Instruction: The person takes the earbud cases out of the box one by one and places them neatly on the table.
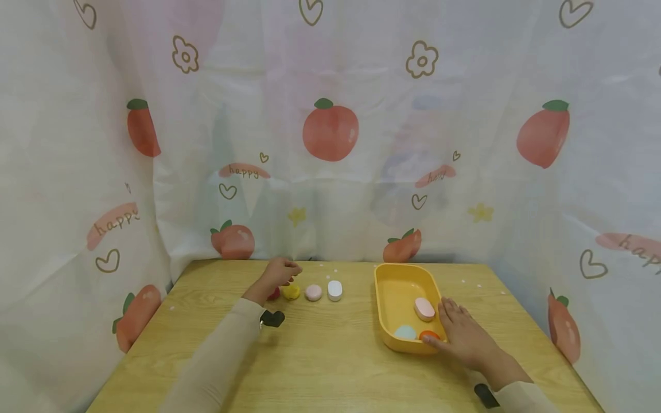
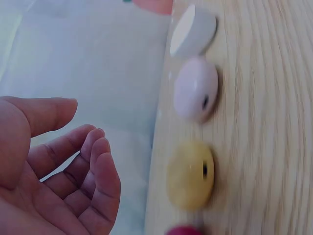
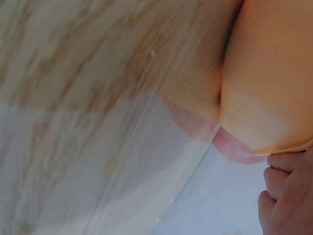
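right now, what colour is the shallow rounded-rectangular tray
The rounded-rectangular tray is yellow-orange, clearest in the head view.

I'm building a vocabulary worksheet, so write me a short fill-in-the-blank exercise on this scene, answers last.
The hand touching the yellow tray is the person's ____ hand.
On the table, the yellow item sits between the red item and the ____ one.
The row item nearest the tray is ____.
Items visible inside the tray number ____.

Missing words: right; pink; white; three.

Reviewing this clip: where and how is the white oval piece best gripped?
Probably across its long left and right sides, from above: the white oval piece is narrowest there, and gaps separate it from the pale pink round piece and yellow tray.
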A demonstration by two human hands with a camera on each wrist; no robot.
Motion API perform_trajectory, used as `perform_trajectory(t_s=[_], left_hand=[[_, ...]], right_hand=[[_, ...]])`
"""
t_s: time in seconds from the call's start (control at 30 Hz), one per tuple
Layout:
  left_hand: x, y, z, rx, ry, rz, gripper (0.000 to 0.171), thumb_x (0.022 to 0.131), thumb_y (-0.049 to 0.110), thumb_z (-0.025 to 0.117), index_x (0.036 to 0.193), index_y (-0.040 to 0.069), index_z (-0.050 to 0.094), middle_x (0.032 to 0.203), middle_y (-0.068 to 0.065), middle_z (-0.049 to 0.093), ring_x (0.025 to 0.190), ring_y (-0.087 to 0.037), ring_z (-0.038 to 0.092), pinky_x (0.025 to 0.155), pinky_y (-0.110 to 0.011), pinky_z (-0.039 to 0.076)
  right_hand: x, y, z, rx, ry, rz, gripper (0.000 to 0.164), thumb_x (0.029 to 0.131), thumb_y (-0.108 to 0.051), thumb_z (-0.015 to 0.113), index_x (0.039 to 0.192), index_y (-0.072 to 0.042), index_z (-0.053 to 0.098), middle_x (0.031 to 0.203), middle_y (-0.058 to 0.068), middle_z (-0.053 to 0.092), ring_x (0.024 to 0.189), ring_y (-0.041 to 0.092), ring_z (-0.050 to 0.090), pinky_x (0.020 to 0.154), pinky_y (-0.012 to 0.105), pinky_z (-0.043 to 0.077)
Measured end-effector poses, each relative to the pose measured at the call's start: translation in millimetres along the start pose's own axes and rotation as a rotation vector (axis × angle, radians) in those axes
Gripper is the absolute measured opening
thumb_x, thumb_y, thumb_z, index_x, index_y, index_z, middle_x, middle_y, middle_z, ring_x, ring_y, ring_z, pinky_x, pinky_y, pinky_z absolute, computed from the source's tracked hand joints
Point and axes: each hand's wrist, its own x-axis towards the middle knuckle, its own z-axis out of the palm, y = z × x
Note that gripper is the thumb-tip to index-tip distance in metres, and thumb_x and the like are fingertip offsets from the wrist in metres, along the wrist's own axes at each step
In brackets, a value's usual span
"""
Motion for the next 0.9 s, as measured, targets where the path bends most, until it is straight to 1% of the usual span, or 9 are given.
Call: perform_trajectory(t_s=[0.2,0.4,0.47,0.57,0.67,0.73,0.77,0.83,0.9], left_hand=[[2.1,21.6,25.1,-0.057,-0.071,0.032,0.027,0.095,0.023,0.065,0.111,0.002,0.068,0.102,-0.01,0.064,0.086,-0.027,0.064,0.071,-0.036,0.057],[0.8,44.3,52.2,-0.088,-0.138,0.078,0.024,0.096,0.02,0.065,0.111,0.001,0.067,0.104,-0.012,0.064,0.081,-0.023,0.066,0.069,-0.035,0.058],[0.8,48.4,57.2,-0.106,-0.157,0.089,0.023,0.096,0.02,0.065,0.11,0.001,0.067,0.104,-0.012,0.065,0.08,-0.023,0.066,0.068,-0.035,0.058],[0.9,55.5,65.2,-0.125,-0.183,0.106,0.022,0.095,0.02,0.066,0.108,0.003,0.067,0.101,-0.01,0.065,0.081,-0.025,0.068,0.068,-0.035,0.059],[0.8,62.4,74.4,-0.139,-0.206,0.123,0.022,0.095,0.02,0.066,0.108,0.003,0.067,0.1,-0.009,0.066,0.085,-0.03,0.068,0.069,-0.037,0.059],[1.3,66.6,82.5,-0.152,-0.222,0.13,0.022,0.095,0.019,0.066,0.108,0.002,0.067,0.099,-0.008,0.066,0.087,-0.032,0.068,0.069,-0.037,0.059],[1.5,69.3,86.8,-0.16,-0.233,0.133,0.022,0.095,0.019,0.066,0.109,0.002,0.067,0.1,-0.01,0.066,0.087,-0.032,0.068,0.069,-0.037,0.059],[2.9,75.3,96.7,-0.182,-0.253,0.137,0.023,0.095,0.018,0.066,0.11,0.0,0.067,0.101,-0.01,0.067,0.084,-0.03,0.068,0.068,-0.036,0.059],[4.8,82.0,107.6,-0.205,-0.271,0.133,0.024,0.094,0.017,0.067,0.111,0.0,0.067,0.101,-0.01,0.067,0.082,-0.026,0.069,0.068,-0.034,0.059]], right_hand=[[-0.2,-1.3,-0.3,0.006,-0.008,0.01,0.094,0.093,-0.061,0.052,0.144,0.015,0.03,0.153,0.031,0.021,0.14,0.047,0.018,0.111,0.061,0.016],[-1.3,-3.0,-2.5,0.006,-0.012,0.012,0.094,0.093,-0.06,0.052,0.144,0.015,0.03,0.153,0.031,0.02,0.14,0.047,0.017,0.111,0.06,0.016],[2.9,-5.1,-1.6,0.007,-0.011,0.001,0.093,0.093,-0.06,0.053,0.143,0.015,0.03,0.153,0.031,0.02,0.14,0.047,0.017,0.112,0.06,0.016],[7.6,-7.3,-1.0,0.01,-0.007,-0.013,0.092,0.093,-0.058,0.054,0.142,0.016,0.031,0.153,0.031,0.021,0.14,0.047,0.017,0.111,0.06,0.017],[10.2,-8.3,-1.4,0.019,0.0,-0.023,0.091,0.093,-0.057,0.055,0.142,0.016,0.032,0.152,0.032,0.022,0.14,0.047,0.018,0.111,0.059,0.017],[9.7,-8.0,-1.4,0.032,-0.003,-0.022,0.09,0.094,-0.056,0.055,0.142,0.016,0.032,0.153,0.032,0.021,0.14,0.047,0.018,0.114,0.056,0.011],[8.9,-7.4,-1.1,0.035,-0.006,-0.02,0.09,0.094,-0.056,0.055,0.142,0.016,0.032,0.153,0.032,0.02,0.14,0.047,0.018,0.116,0.052,0.005],[6.5,-5.8,-1.1,0.051,-0.009,-0.011,0.089,0.094,-0.055,0.055,0.142,0.016,0.031,0.153,0.032,0.019,0.14,0.048,0.018,0.117,0.041,-0.007],[3.5,-3.6,-1.0,0.058,-0.008,-0.007,0.089,0.094,-0.054,0.056,0.142,0.017,0.031,0.152,0.033,0.019,0.139,0.049,0.018,0.113,0.03,-0.016]])
